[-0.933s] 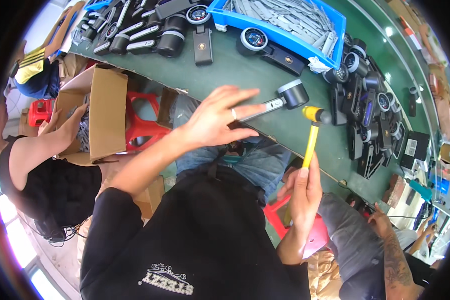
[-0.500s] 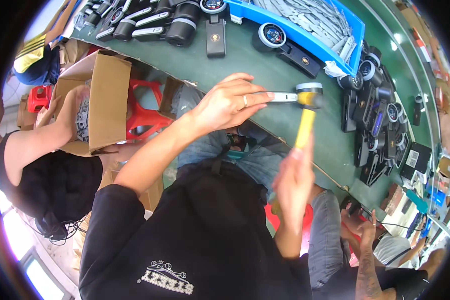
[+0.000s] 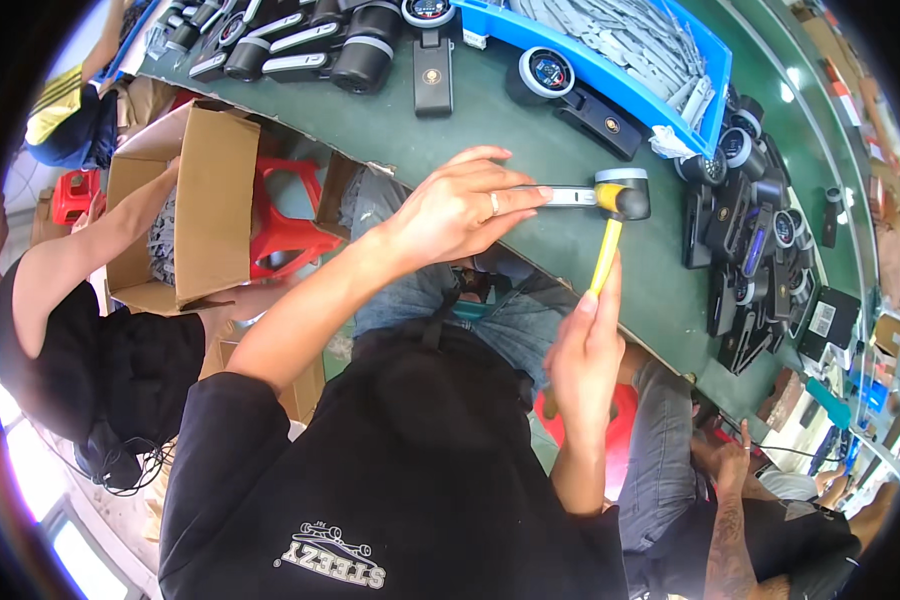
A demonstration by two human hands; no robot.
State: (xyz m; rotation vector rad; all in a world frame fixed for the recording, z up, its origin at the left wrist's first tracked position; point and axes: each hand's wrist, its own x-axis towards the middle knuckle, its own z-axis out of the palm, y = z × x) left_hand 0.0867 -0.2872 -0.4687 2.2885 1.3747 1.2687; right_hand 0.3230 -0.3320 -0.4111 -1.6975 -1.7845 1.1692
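Observation:
My left hand (image 3: 462, 207) is closed on the narrow handle end of a black handheld device (image 3: 574, 197) with a grey strip along its top, and holds it flat on the green table. The far end of this device is a black cylinder with a grey rim. My right hand (image 3: 588, 360) grips the yellow handle of a mallet (image 3: 605, 255). Its black and yellow head is right over the joint of strip and cylinder; whether it touches, I cannot tell.
A blue bin (image 3: 715, 75) of loose grey strips stands at the back of the green table (image 3: 490, 110). Similar black devices (image 3: 755, 235) are heaped at right and more lie at far left. At left, a co-worker reaches into a cardboard box (image 3: 215, 205); another person's tattooed arm (image 3: 732, 530) shows lower right.
The mallet and my right hand, blurred before, now show sharply, the head still over the device. My left hand has barely moved. At left, the co-worker's arm reaches differently into the box.

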